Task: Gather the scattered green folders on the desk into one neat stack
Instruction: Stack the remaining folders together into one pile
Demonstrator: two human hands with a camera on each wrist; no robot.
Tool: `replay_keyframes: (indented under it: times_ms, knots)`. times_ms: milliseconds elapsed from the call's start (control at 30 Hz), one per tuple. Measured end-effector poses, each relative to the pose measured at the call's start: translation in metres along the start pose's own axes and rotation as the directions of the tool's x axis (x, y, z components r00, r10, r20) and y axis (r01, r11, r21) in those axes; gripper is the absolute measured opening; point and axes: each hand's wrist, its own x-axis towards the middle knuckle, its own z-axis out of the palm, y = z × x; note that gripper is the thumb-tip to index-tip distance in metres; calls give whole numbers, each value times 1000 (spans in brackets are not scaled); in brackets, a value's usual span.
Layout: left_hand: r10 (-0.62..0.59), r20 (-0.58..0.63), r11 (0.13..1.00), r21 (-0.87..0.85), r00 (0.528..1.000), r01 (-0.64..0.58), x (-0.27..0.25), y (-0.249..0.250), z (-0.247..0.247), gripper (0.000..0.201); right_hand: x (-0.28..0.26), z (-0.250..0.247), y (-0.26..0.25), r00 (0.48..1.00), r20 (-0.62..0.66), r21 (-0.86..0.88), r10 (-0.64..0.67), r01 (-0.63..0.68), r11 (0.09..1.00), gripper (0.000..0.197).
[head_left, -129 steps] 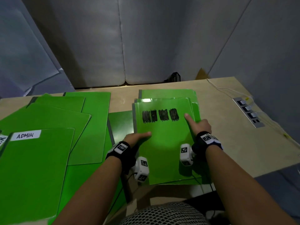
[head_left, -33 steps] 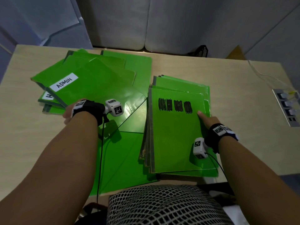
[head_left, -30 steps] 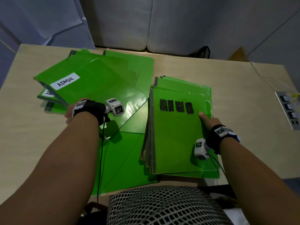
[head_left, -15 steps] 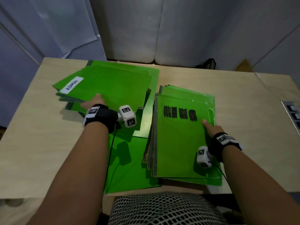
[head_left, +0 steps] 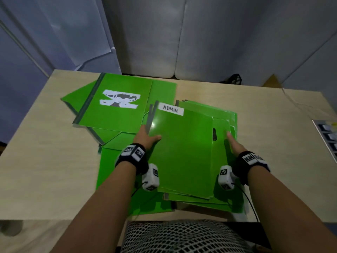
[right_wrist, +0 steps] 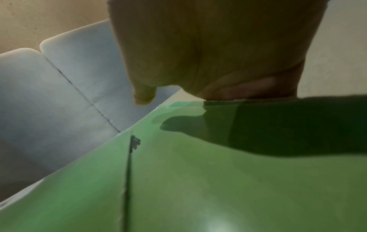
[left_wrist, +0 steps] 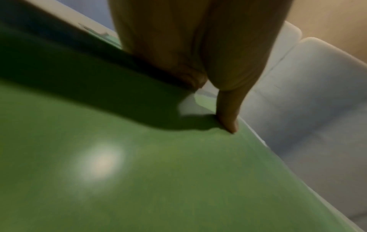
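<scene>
The left hand [head_left: 145,137] gripped the ADMIN folder [head_left: 182,148], skewed on the stack [head_left: 231,121]. The right hand [head_left: 235,147] lay flat and released at its 3 o'clock edge.

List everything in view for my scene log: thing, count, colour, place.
ADMIN folder: one, green, white label, top of the right stack.
Stack: several green folders, count unclear, right of centre on the desk.
Torn-label folder: one, green, top of the loose pile at back left.
Loose folders: several, green, left and near edge.
Desk: one, light wood.
Socket panel: one, grey, desk's right edge.
Left hand: grips the ADMIN folder's left edge.
Right hand: flat fingers on the stack's right side.
</scene>
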Motion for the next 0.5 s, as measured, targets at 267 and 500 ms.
replay_keyframes:
  times_ms: [267, 500]
  knots:
    - [88, 163, 757, 630, 983, -173, -4, 11, 62, 80, 4, 3, 7, 1000, -14, -44, 10, -10, 999, 154]
    - [237, -23, 686, 711, 971, -150, 19, 11, 13, 61, 5, 4, 9, 999, -39, -91, 25, -29, 995, 162]
